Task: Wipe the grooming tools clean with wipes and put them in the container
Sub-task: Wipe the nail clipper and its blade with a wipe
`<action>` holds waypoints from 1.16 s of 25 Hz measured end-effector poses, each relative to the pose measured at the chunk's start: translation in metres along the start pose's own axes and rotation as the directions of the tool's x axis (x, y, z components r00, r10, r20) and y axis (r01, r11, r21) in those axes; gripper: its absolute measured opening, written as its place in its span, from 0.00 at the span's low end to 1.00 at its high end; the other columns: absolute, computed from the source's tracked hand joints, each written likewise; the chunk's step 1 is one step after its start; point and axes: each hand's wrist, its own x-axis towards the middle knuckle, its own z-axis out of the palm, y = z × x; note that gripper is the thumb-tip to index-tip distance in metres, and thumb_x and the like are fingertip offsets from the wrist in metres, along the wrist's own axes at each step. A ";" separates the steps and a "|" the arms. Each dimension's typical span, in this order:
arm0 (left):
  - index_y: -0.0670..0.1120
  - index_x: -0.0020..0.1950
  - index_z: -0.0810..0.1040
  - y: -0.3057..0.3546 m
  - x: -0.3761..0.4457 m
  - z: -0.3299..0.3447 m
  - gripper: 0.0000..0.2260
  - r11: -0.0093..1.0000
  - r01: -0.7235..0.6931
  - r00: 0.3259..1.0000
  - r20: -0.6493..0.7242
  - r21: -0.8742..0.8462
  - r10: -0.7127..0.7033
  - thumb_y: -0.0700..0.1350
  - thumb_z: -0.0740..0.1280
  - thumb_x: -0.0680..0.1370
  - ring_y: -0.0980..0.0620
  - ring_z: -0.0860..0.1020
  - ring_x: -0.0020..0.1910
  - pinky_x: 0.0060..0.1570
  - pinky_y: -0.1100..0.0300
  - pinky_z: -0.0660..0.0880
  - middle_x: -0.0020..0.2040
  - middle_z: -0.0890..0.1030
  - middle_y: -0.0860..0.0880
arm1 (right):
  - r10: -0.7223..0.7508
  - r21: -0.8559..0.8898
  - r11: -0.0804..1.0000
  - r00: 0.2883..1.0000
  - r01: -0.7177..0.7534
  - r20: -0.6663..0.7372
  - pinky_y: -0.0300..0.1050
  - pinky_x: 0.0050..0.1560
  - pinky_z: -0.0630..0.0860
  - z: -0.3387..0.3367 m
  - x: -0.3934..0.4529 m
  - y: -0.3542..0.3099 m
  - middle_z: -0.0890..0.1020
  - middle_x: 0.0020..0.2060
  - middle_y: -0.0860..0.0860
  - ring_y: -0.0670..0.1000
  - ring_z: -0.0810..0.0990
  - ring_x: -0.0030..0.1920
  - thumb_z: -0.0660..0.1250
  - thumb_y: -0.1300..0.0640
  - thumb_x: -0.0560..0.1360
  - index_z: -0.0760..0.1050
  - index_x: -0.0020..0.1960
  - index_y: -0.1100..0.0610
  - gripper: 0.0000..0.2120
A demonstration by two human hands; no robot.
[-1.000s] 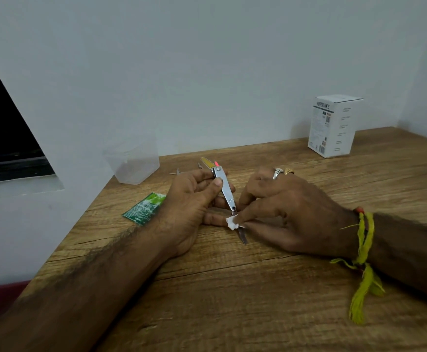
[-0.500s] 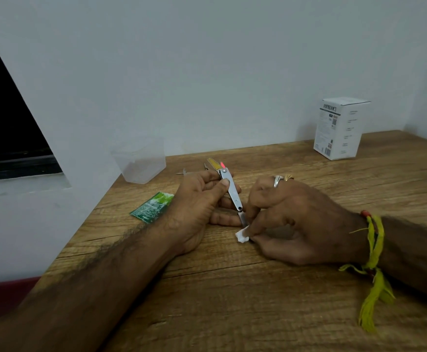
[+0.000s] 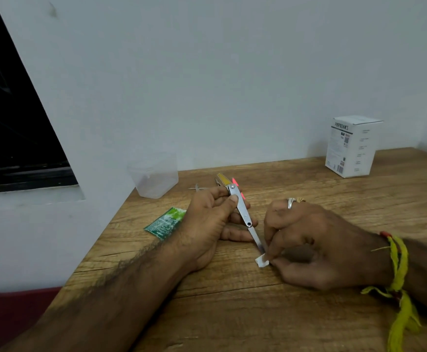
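Observation:
My left hand (image 3: pixel 208 221) grips a silver nail clipper (image 3: pixel 240 203) with a yellow and red end, its thin file blade (image 3: pixel 257 238) swung out toward me. My right hand (image 3: pixel 316 243) pinches a small white wipe (image 3: pixel 262 260) around the tip of that blade, low over the wooden table (image 3: pixel 232 313). A clear plastic container (image 3: pixel 154 175) stands at the back left by the wall. A small metal tool (image 3: pixel 197 188) lies on the table behind my left hand, mostly hidden.
A green wipe sachet (image 3: pixel 165 223) lies left of my left hand. A white cardboard box (image 3: pixel 350 146) stands at the back right against the wall. The table's left edge runs diagonally near the sachet.
My right hand has slid the wipe down the blade from near the pivot to its tip. The left hand keeps its hold on the clipper.

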 end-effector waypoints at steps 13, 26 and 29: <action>0.49 0.69 0.74 0.008 -0.009 -0.001 0.17 0.990 -0.024 0.987 0.154 -0.136 0.045 0.36 0.62 0.82 0.49 0.78 0.33 0.31 0.53 0.79 0.44 0.79 0.44 | 0.373 0.344 0.921 0.675 -0.183 -0.637 0.38 0.42 0.78 -0.006 0.010 0.022 0.83 0.41 0.48 0.49 0.81 0.44 0.72 0.66 0.75 0.83 0.47 0.59 0.04; 0.43 0.49 0.73 0.009 -0.013 0.006 0.05 0.990 0.043 0.973 0.231 -0.136 -0.010 0.44 0.62 0.81 0.56 0.66 0.25 0.21 0.62 0.71 0.36 0.70 0.50 | 0.345 0.289 0.927 0.841 -0.238 -0.417 0.37 0.39 0.74 0.001 0.009 0.029 0.84 0.48 0.43 0.47 0.81 0.48 0.73 0.61 0.74 0.84 0.47 0.53 0.04; 0.42 0.49 0.73 0.003 -0.010 0.005 0.09 0.990 0.061 0.980 0.197 -0.131 -0.034 0.45 0.59 0.84 0.55 0.68 0.25 0.21 0.62 0.70 0.36 0.74 0.49 | 0.356 0.283 0.927 0.817 -0.246 -0.454 0.39 0.39 0.76 0.000 0.011 0.030 0.82 0.42 0.46 0.48 0.80 0.43 0.73 0.63 0.75 0.84 0.48 0.55 0.05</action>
